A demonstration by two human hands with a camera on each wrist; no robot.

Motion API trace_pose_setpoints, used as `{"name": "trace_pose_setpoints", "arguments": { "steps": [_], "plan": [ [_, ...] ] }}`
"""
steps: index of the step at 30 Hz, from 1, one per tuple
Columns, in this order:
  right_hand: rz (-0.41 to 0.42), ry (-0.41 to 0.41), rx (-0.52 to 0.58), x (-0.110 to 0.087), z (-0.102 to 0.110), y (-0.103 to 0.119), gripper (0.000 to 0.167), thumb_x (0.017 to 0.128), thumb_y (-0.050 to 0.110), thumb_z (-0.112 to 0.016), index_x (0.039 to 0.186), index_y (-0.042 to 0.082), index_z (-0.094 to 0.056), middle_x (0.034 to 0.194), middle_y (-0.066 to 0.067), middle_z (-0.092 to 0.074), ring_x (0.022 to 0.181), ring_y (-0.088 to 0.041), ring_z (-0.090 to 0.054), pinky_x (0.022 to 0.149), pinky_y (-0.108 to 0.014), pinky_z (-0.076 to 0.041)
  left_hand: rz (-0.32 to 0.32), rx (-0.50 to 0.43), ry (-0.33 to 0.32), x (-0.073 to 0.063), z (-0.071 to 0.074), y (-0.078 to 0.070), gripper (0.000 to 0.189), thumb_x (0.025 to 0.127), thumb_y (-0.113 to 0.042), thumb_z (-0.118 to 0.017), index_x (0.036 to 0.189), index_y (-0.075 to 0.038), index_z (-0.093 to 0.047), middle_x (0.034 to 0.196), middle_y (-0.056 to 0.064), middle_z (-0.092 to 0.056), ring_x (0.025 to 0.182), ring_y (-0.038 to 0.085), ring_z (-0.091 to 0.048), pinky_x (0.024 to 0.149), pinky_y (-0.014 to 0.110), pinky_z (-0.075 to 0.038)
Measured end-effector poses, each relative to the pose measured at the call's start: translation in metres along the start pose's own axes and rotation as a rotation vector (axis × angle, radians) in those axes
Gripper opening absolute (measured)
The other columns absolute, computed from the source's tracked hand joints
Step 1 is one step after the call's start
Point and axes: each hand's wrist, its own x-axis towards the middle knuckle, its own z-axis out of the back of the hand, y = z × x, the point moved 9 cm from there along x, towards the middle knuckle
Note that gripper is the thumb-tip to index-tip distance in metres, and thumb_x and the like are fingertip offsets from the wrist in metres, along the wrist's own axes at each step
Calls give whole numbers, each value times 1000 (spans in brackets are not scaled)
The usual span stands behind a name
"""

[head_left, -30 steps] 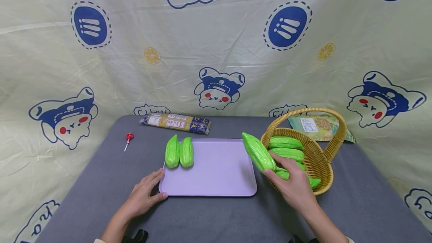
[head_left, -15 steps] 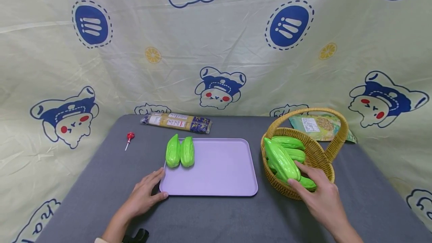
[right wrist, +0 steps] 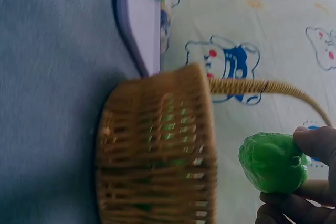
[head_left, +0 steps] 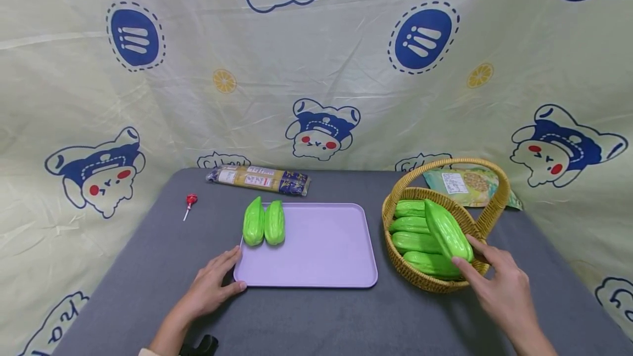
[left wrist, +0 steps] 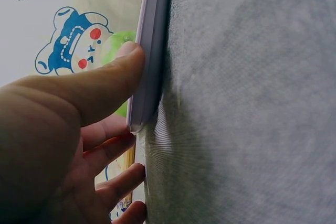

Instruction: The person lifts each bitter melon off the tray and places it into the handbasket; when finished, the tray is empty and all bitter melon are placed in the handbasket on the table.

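Over the right side of the wicker basket [head_left: 388, 229], my right hand [head_left: 506, 284] grips a green bitter melon [head_left: 444, 227] by its near end, between thumb and fingers. In the right wrist view this bitter melon [right wrist: 273, 163] appears above the basket's rim, end-on. Inside the basket several more bitter melons [head_left: 417, 242] lie side by side. My left hand [head_left: 212, 282] rests at the near left corner of a purple tray [head_left: 321, 257], thumb on its edge and fingers loosely extended. Two bitter melons [head_left: 274, 223] lie together at the tray's far left.
Behind the tray lies a long packet [head_left: 257, 179] of what looks like noodles. A red lollipop [head_left: 190, 202] is at the left. A green food bag [head_left: 465, 185] lies behind the basket, whose tall handle [head_left: 500, 185] arches over it. A printed curtain hangs behind the table.
My right hand has carried the bitter melon rightward, from the basket's left rim to over its right side, uncovering the row inside. The left hand has stayed at the tray corner.
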Motion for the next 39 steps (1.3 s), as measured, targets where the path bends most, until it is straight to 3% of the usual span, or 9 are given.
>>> {"name": "trace_pose_setpoints", "arguments": {
  "steps": [1, 16, 30, 39],
  "plan": [
    [-5, 5, -1, 1, -1, -3, 52, 83, 27, -72, 127, 3, -58, 108, -25, -63, 98, -34, -53, 77, -53, -38, -3, 1, -3, 0, 0, 0, 69, 83, -33, -69, 141, -6, -43, 150, 13, -39, 136, 42, -34, 100, 67, -27],
    [-13, 16, -192, 17, -20, -40, 55, 87, 33, -66, 125, -5, -56, 112, -33, -59, 100, -45, -48, 78, -59, -37, 4, -3, -2, 0, 0, 1, 70, 83, -34, -69, 142, -6, -42, 150, 12, -39, 137, 40, -34, 100, 66, -27],
    [8, 11, -294, 26, -33, -46, 52, 81, 22, -73, 117, -11, -57, 108, -35, -60, 96, -47, -46, 83, -57, -36, 21, -2, 10, 0, -1, 2, 71, 83, -35, -70, 142, -7, -42, 151, 12, -38, 137, 40, -33, 101, 66, -26],
    [49, 9, -336, 28, -34, -42, 55, 74, 20, -79, 112, -14, -58, 96, -36, -62, 87, -45, -50, 83, -52, -33, 28, -7, 16, 1, -1, 2, 71, 83, -34, -70, 142, -7, -42, 151, 11, -38, 138, 40, -32, 101, 66, -26]
  ]
}}
